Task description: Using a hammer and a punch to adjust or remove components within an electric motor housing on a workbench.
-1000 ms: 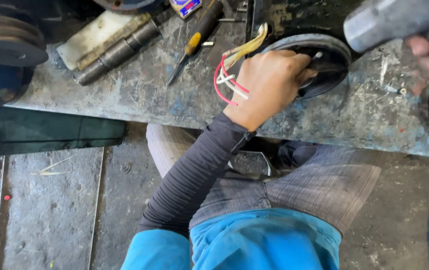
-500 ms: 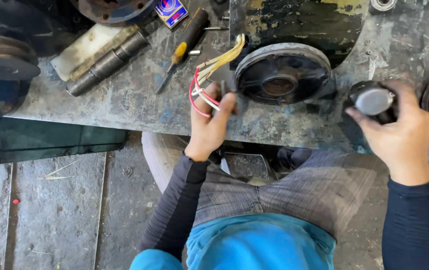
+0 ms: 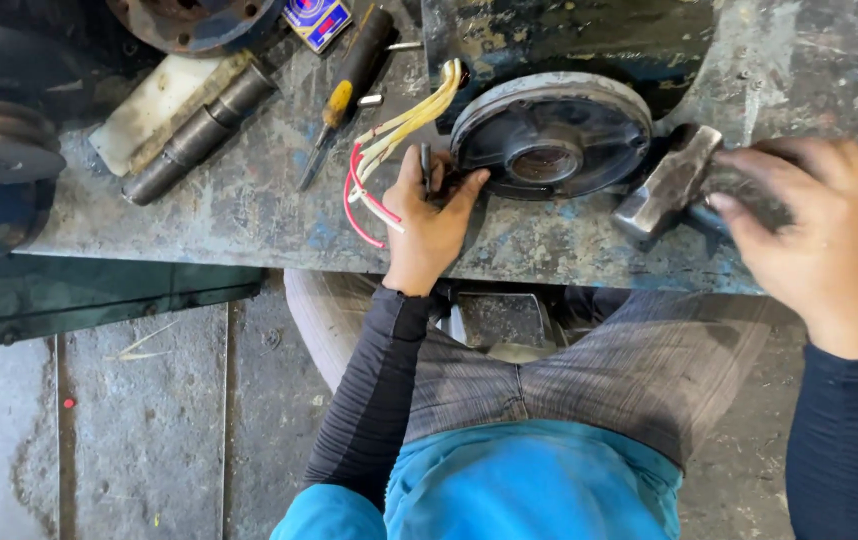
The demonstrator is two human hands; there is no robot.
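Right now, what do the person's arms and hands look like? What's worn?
Both hands are bare, with no gloves. The left hand comes out of a tight, ribbed charcoal-grey long sleeve. The right hand comes out of a dark navy long sleeve. No watch or rings show.

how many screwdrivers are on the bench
1. A screwdriver with a yellow-and-black handle lies on the bench, left of the bundle of wires. Others may be hidden out of frame.

One small package on my bench.
I see a small box [image 3: 316, 19], blue with red, at the top edge beside the screwdriver [image 3: 346, 92].
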